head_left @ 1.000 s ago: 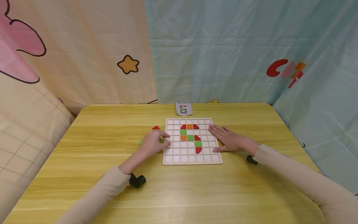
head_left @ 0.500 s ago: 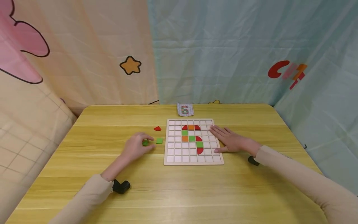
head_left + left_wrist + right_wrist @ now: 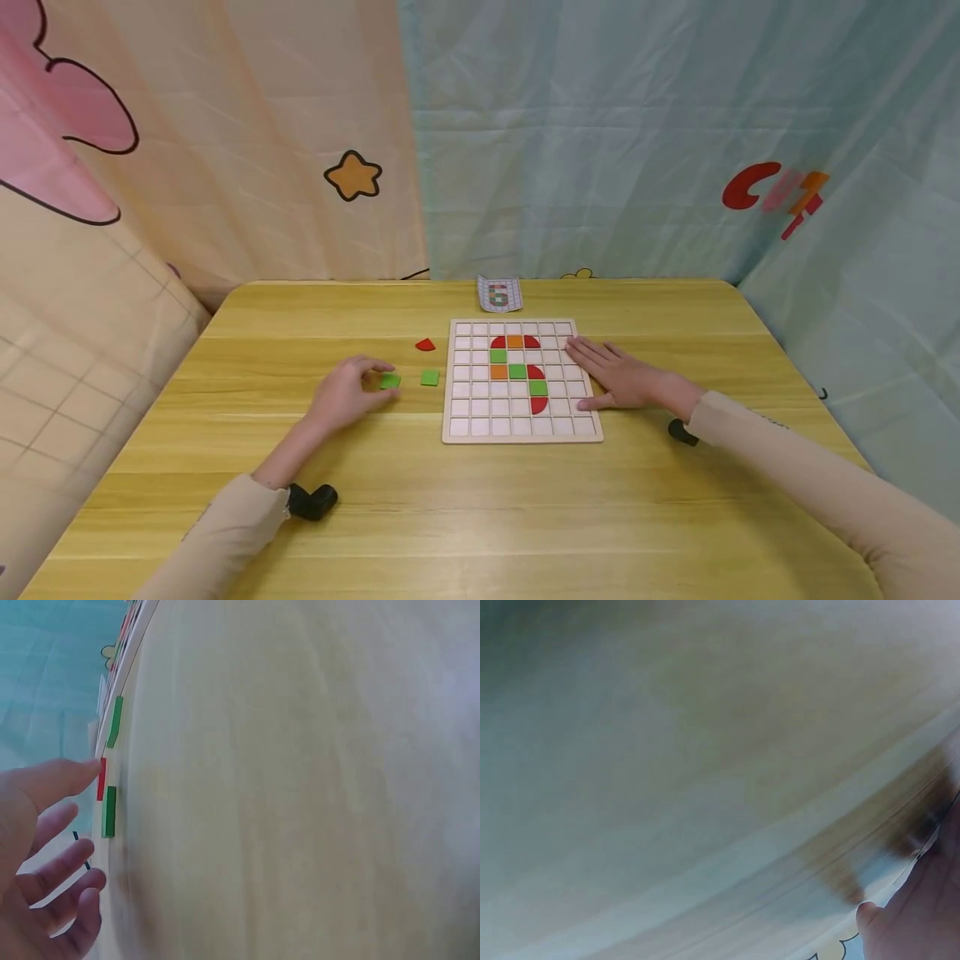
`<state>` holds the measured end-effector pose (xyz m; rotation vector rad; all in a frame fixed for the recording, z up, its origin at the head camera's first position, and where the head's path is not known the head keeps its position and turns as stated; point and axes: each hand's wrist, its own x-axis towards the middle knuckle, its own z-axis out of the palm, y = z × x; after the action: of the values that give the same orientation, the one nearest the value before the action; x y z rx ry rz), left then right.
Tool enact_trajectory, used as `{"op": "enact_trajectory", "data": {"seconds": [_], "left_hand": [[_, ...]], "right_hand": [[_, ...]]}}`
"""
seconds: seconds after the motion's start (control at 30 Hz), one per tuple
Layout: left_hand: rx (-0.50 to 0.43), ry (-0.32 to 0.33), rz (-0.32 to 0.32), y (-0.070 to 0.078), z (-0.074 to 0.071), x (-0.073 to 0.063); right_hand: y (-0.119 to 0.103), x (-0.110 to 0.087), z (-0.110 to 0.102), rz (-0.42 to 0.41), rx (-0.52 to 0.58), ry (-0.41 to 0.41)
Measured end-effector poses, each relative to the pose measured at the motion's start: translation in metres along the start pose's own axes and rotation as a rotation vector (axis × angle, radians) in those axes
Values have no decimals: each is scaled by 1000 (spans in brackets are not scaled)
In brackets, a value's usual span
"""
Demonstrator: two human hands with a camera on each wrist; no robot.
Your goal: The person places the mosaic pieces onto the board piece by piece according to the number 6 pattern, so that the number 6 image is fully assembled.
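My left hand [image 3: 348, 394] is over the table, thumb and fingers apart around a green square tile [image 3: 389, 381]. In the left wrist view this green tile [image 3: 109, 811] lies clear of the spread fingers. Another green square tile [image 3: 430, 377] and a red quarter-round tile [image 3: 425, 344] lie between that hand and the pale grid board [image 3: 480, 408]. On the board, red quarter-rounds, green squares [image 3: 538, 387] and orange squares [image 3: 514, 342] form a curving figure. My right hand [image 3: 621, 377] rests flat on the board's right edge, fingers spread.
A small printed card [image 3: 499, 294] with a coloured grid figure lies behind the board, near the back edge of the wooden table [image 3: 525, 517]. Printed curtains [image 3: 615, 142] hang behind and at both sides.
My left hand has drawn back leftward from the board's left edge to the outer green tile, uncovering the loose tiles. My right hand has stayed on the board.
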<state>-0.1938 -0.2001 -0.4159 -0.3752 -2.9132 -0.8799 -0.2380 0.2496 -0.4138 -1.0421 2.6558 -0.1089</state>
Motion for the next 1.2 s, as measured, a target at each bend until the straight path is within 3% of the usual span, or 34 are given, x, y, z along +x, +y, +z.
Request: {"op": "enact_trajectory", "data": {"seconds": [0.27,0.53,1.2], "left_hand": [[-39,-63,37,-5,-4,0],[-34,-60,57,-8,-2,1],[10,-71,38,-5,-3,3]], "right_hand": [[-1,-1,-1,-1,0,2],[-1,-1,-2,1,-3,-5],[-3,-1,-3,13,-8,-16]]}}
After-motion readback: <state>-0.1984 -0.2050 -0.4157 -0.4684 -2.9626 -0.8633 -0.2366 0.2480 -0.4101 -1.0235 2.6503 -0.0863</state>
